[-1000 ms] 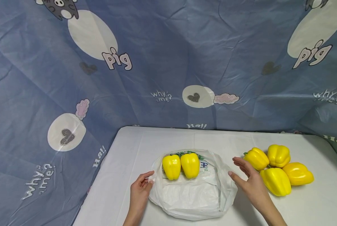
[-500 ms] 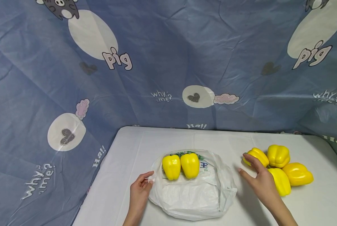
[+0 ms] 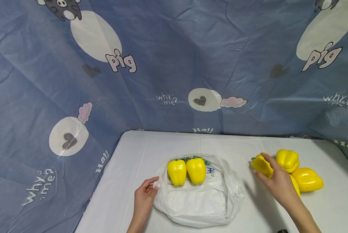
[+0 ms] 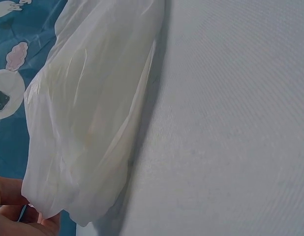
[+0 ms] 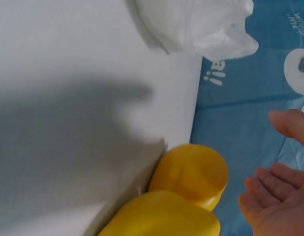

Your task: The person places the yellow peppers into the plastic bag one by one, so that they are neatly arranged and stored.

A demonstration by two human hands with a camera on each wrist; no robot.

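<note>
A white plastic bag lies on the table with its mouth spread wide, and two yellow bell peppers sit side by side at its far end. My left hand pinches the bag's left rim between thumb and fingers; in the left wrist view the bag's side rises beside those fingers. Over on the right, my right hand hovers above a yellow bell pepper, thumb and fingers apart. The right wrist view shows that hand holding nothing, with peppers below it.
Two more yellow peppers, one at the back and one at the right, lie beside the right hand. Another is mostly hidden under it. A small black object shows at the bottom edge. A blue printed cloth hangs behind the table.
My right hand has left the bag's right rim and moved right, over the peppers. My left hand stays at the bag's left rim.
</note>
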